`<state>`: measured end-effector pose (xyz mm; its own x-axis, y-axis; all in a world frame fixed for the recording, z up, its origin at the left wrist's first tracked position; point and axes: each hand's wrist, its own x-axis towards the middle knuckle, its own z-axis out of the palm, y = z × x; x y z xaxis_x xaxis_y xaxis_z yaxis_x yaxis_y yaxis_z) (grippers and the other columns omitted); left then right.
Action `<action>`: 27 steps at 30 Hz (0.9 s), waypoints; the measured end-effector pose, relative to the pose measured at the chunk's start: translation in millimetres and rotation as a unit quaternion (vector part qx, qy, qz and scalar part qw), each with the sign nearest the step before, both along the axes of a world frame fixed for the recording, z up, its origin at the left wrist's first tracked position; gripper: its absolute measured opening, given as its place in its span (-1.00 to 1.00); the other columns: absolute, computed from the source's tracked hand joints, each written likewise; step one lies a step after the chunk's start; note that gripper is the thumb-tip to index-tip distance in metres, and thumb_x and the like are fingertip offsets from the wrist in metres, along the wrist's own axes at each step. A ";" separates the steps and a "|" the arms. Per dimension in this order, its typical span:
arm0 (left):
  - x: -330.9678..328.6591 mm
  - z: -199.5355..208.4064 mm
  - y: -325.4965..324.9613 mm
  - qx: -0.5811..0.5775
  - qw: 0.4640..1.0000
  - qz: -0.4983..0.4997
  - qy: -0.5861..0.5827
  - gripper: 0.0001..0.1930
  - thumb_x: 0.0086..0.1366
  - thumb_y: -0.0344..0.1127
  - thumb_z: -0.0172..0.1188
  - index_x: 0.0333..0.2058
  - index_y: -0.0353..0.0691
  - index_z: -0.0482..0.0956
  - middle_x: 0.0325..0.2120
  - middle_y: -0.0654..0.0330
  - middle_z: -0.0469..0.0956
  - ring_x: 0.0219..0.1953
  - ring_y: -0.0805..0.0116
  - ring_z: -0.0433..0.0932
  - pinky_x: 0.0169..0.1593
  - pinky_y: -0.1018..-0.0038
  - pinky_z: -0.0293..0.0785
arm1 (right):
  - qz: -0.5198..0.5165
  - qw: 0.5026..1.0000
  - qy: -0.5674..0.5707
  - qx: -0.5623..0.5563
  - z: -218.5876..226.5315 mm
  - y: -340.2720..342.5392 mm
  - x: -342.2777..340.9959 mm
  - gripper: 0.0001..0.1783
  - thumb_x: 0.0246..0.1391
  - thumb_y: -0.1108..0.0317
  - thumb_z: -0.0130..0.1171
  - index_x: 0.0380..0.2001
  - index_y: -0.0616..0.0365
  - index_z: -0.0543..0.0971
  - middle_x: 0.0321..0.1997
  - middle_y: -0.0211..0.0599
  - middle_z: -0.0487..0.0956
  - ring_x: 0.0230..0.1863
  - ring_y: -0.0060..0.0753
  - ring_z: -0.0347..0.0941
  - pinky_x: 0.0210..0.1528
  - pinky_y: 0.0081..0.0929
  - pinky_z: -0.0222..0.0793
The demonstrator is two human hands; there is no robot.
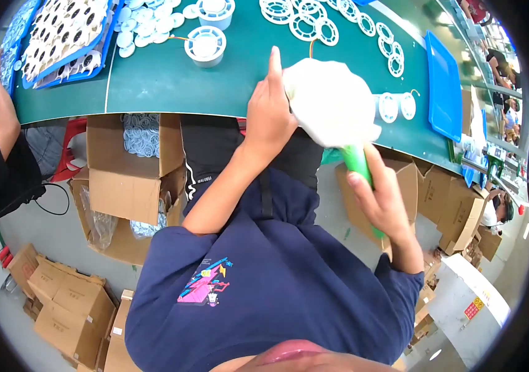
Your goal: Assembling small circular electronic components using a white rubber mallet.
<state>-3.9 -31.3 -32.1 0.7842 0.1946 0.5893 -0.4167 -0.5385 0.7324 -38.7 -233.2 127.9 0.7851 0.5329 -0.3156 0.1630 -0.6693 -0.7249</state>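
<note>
My right hand is wrapped round the green handle of a mallet whose bulky white head looks wrapped in cloth. That head is over the table's front edge and hides what lies beneath it. A thin orange wire sticks out behind it. Close against the head's left side is my left hand, index finger stretched forward; its other fingers are curled and partly hidden, and what they hold cannot be made out. Left of it on the table stands a round white housing with a slotted ring and an orange wire.
The green table bears white rings, white discs and a blue tray at right. Stacked trays of parts stand left, near another person's arm. Open cardboard boxes sit below the table.
</note>
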 end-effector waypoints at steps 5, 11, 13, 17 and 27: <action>-0.4 1.2 -8.9 -0.042 0.997 0.036 0.054 -0.08 0.20 -0.33 0.42 0.40 -0.54 0.09 -0.09 -0.01 0.68 -0.09 0.02 0.67 0.04 0.22 0.55 | 0.020 0.996 -0.084 0.000 -30.4 -15.5 -15.5 -0.31 0.30 0.33 0.21 0.45 0.14 0.28 -0.09 0.15 0.68 -0.19 0.23 0.66 -0.17 -0.13 0.56; -0.4 1.8 -4.4 -0.006 0.998 0.037 0.042 -0.04 0.13 -0.33 0.49 0.39 -0.52 0.11 -0.06 -0.02 0.66 -0.06 -0.03 0.65 0.08 0.18 0.52 | 0.004 0.986 -0.167 0.002 -78.4 -33.2 -21.3 -0.38 0.16 0.39 0.27 0.29 0.29 0.46 -0.07 0.14 0.68 -0.28 0.12 0.67 -0.22 -0.19 0.58; -2.0 5.9 -4.7 -0.010 0.999 0.014 0.040 0.02 0.03 -0.35 0.56 0.38 -0.49 0.12 -0.02 -0.02 0.62 -0.01 -0.06 0.62 0.12 0.15 0.47 | 0.035 0.966 -0.241 0.089 -94.2 -48.5 -24.8 -0.48 0.18 0.41 0.19 0.21 0.35 0.50 -0.07 0.16 0.68 -0.32 0.12 0.67 -0.28 -0.20 0.56; -3.8 3.7 -0.8 -0.015 0.998 0.011 0.061 0.03 0.00 -0.34 0.59 0.38 -0.42 0.15 -0.02 0.00 0.63 -0.03 -0.02 0.62 0.09 0.17 0.49 | -0.146 0.979 -0.019 0.143 -100.4 -44.6 -31.0 -0.66 0.46 0.24 0.01 0.03 0.32 0.50 -0.63 -0.40 0.46 -0.66 -0.56 0.35 -0.57 -0.50 0.26; -3.1 4.3 5.3 -0.029 0.993 -0.019 0.108 -0.02 0.08 -0.25 0.58 0.39 -0.28 0.17 0.05 -0.03 0.62 0.10 0.00 0.60 0.18 0.17 0.51 | -0.242 0.943 0.042 0.224 -73.3 -33.7 -14.6 -0.47 0.55 0.01 -0.20 0.24 0.23 0.39 -0.55 -0.45 0.40 -0.63 -0.69 0.28 -0.59 -0.65 0.24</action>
<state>-6.9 -26.1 -27.8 0.8987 0.1919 0.3943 -0.2648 -0.4790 0.8369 -53.3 -266.9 54.6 0.9530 0.2133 -0.2151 -0.1530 -0.2738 -0.9495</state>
